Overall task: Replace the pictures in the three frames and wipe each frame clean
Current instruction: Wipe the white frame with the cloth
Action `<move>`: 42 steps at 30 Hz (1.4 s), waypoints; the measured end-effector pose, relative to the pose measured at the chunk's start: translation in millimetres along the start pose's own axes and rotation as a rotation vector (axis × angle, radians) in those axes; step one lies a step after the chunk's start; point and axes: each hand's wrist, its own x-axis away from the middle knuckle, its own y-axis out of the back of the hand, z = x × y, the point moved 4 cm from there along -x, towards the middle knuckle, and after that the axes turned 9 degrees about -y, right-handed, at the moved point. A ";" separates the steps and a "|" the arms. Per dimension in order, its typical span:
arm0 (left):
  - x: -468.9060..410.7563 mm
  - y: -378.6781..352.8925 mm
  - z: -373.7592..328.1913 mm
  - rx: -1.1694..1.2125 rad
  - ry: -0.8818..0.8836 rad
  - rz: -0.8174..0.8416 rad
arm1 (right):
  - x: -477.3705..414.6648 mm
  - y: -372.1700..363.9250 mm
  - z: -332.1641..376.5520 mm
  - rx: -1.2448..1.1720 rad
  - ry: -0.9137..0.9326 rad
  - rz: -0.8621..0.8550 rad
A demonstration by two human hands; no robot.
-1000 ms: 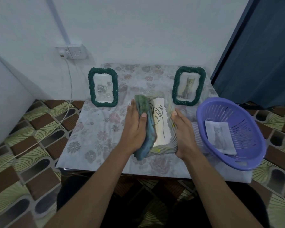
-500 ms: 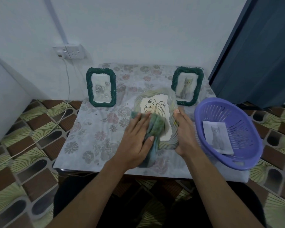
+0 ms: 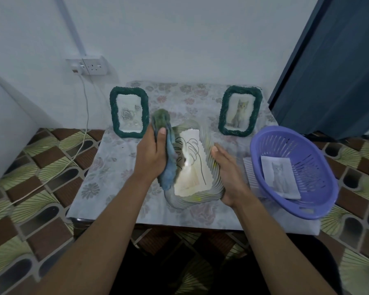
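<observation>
- The left hand point(image 3: 151, 154) grips a blue-green cloth point(image 3: 167, 152), with the thumb curled tight over it.
- The right hand point(image 3: 228, 173) holds the pale frame point(image 3: 208, 143) by its right side. The thumb lies on the rim (the other fingers go behind it, so I cannot see them).
- The pale frame sits in the middle of the table point(image 3: 115, 167), close to the person. Its long side runs from 12 o'clock to 6 o'clock.
- The cloth touches the frame's left edge, at 9 o'clock. The leaf picture point(image 3: 193, 167) and its glass lie at 3 o'clock from the cloth, just beside it.
- I think the next wipe has to go sideways toward 3 o'clock, or up and down along the long side. The left hand is the one to do it, since it has the cloth.
- Two green frames stand farther back, one at 11 o'clock point(image 3: 113, 116) and one at 1 o'clock point(image 3: 222, 116).
- A purple basket point(image 3: 262, 145) sits at 3 o'clock with a cat picture point(image 3: 279, 177) inside.
</observation>
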 end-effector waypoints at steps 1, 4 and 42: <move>-2.0 2.4 1.5 0.009 0.020 0.028 | 1.7 1.3 0.5 0.000 -0.004 0.009; -9.9 7.2 15.7 0.112 0.085 0.124 | 5.3 6.4 0.9 -0.001 -0.020 0.034; 35.6 -3.7 -15.7 -0.162 -0.176 0.094 | 6.6 -11.7 10.1 0.216 0.162 0.030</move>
